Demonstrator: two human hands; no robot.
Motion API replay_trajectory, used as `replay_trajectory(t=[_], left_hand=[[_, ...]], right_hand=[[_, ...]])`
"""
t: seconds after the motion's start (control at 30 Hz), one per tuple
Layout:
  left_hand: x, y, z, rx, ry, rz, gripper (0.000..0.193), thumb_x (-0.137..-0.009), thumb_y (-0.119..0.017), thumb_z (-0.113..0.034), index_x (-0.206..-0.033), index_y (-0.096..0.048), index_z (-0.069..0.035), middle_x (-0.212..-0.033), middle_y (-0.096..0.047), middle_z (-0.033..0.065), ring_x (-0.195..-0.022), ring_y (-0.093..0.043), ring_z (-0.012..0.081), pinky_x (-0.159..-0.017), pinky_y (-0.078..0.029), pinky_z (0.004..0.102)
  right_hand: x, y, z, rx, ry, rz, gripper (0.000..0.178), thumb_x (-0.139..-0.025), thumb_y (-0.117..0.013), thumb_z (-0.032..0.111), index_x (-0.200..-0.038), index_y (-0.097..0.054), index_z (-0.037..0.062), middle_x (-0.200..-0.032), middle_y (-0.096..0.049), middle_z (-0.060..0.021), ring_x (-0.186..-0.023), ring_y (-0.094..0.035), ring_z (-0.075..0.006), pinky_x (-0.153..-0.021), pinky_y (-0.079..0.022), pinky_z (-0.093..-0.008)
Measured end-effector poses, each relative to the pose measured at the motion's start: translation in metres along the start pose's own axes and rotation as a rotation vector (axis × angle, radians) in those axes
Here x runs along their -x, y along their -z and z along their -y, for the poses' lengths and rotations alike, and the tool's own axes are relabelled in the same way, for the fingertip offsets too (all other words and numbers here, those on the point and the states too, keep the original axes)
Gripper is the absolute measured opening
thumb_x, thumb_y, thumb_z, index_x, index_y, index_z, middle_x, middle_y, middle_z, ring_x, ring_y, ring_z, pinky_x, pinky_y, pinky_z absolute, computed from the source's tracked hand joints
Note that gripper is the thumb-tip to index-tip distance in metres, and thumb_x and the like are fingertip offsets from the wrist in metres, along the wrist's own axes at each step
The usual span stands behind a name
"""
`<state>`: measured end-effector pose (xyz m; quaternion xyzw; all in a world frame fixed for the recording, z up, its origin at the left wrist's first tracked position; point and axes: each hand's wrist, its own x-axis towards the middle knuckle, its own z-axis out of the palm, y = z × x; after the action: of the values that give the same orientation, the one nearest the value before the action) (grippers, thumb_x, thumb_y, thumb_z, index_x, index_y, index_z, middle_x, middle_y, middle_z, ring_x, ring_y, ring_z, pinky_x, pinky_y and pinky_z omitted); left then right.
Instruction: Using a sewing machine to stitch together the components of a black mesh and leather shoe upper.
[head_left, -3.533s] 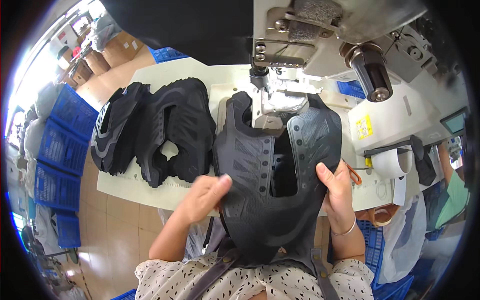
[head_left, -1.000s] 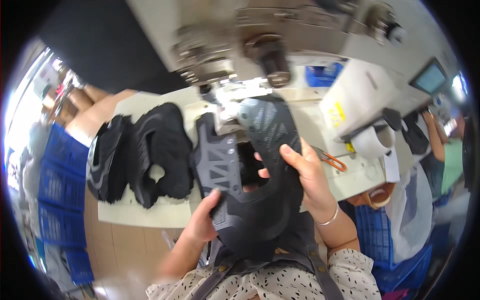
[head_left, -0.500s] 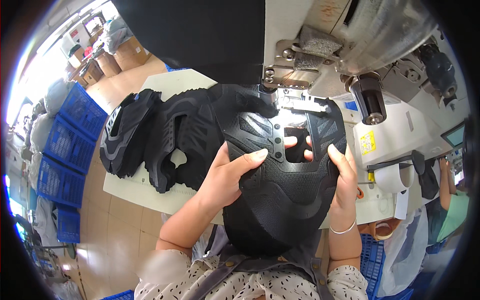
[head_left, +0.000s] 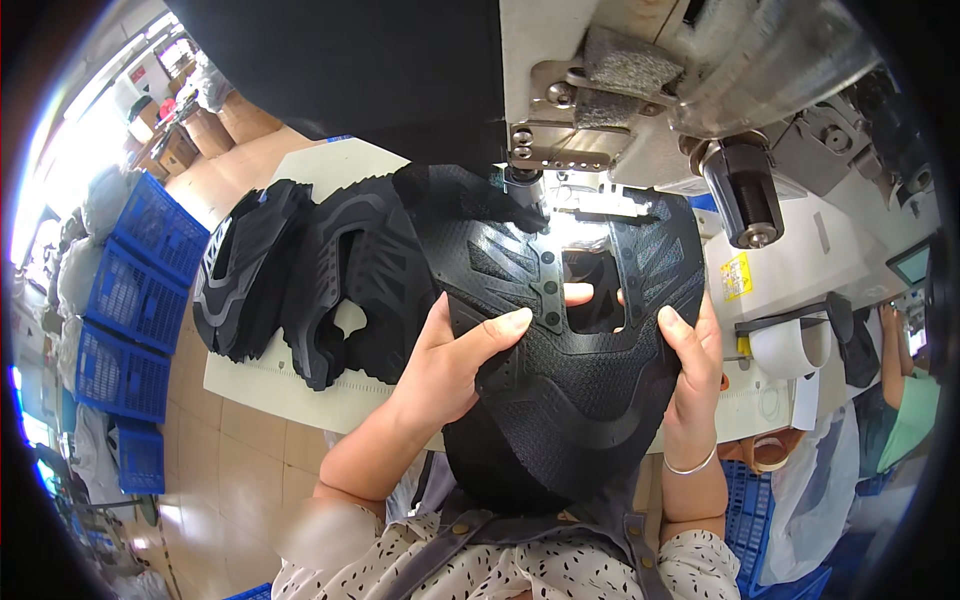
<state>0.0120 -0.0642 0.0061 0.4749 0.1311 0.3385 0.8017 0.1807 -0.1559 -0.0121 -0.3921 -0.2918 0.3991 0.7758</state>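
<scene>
Between both hands I hold a black shoe upper, spread flat with its toe end toward me and its far edge under the head of a sewing machine. My left hand grips its left side, thumb on top and fingers underneath. On the right edge, my right hand pinches it the same way. Fingertips show through the cut-out in the middle of the upper. To the left lie a stack of black shoe uppers and another stack, both on the pale worktable.
Blue crates stand in a pile at the far left, with cardboard boxes behind. At the right are a white cup-shaped holder, a roll of brown tape and a white plastic bag. Another person's arm shows farther right.
The upper has shifted and turned slightly under the machine head, its right edge swinging a little outward. Both hands keep their hold. The whole view has moved slightly.
</scene>
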Motion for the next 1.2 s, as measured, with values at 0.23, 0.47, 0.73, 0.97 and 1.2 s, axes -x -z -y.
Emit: replay_trajectory(t=[0.23, 0.47, 0.73, 0.97, 1.2], left_hand=[[0.019, 0.001, 0.013, -0.317, -0.030, -0.229, 0.014, -0.089, -0.053, -0.012, -0.084, -0.057, 0.000, -0.074, -0.053, -0.0036, -0.067, -0.045, 0.0035, -0.060, -0.039, 0.0198], [0.013, 0.009, 0.022, -0.391, -0.118, -0.251, 0.024, -0.090, -0.052, -0.014, -0.069, -0.051, -0.003, -0.063, -0.045, -0.0075, -0.058, -0.037, 0.0012, -0.050, -0.033, 0.0194], [-0.016, 0.018, 0.009, -0.412, -0.104, -0.243, 0.019, -0.088, -0.052, -0.012, -0.075, -0.057, 0.001, -0.066, -0.048, -0.0067, -0.061, -0.038, 0.0008, -0.052, -0.034, 0.0188], [-0.040, 0.022, -0.003, -0.325, -0.114, -0.230, 0.016, -0.087, -0.054, -0.011, -0.088, -0.060, 0.004, -0.078, -0.057, -0.0031, -0.069, -0.047, 0.0023, -0.061, -0.040, 0.0201], [-0.050, 0.034, -0.011, -0.319, -0.100, -0.173, 0.026, -0.085, -0.054, -0.011, -0.104, -0.057, 0.006, -0.095, -0.061, 0.0058, -0.090, -0.054, 0.0090, -0.085, -0.040, 0.0242]], right_hand=[[0.013, 0.011, 0.004, 0.241, 0.034, 0.100, 0.038, -0.082, -0.058, 0.005, -0.117, -0.045, -0.0037, -0.110, -0.055, -0.0085, -0.098, -0.053, -0.0132, -0.088, -0.041, -0.0269], [0.011, 0.010, -0.004, 0.220, 0.045, 0.100, 0.032, -0.085, -0.057, 0.006, -0.114, -0.047, -0.0029, -0.106, -0.056, -0.0077, -0.095, -0.053, -0.0127, -0.087, -0.042, -0.0268], [-0.014, 0.002, -0.008, 0.181, 0.085, 0.069, 0.025, -0.086, -0.056, 0.007, -0.108, -0.050, -0.0016, -0.101, -0.058, -0.0072, -0.090, -0.055, -0.0117, -0.081, -0.045, -0.0255], [-0.034, -0.005, -0.007, 0.154, 0.085, 0.059, 0.026, -0.084, -0.055, 0.002, -0.108, -0.050, -0.0025, -0.101, -0.059, -0.0085, -0.088, -0.057, -0.0132, -0.080, -0.046, -0.0268], [-0.033, -0.005, -0.014, 0.087, 0.091, 0.083, 0.021, -0.082, -0.056, 0.001, -0.103, -0.054, -0.0039, -0.096, -0.061, -0.0092, -0.085, -0.059, -0.0137, -0.078, -0.047, -0.0273]])
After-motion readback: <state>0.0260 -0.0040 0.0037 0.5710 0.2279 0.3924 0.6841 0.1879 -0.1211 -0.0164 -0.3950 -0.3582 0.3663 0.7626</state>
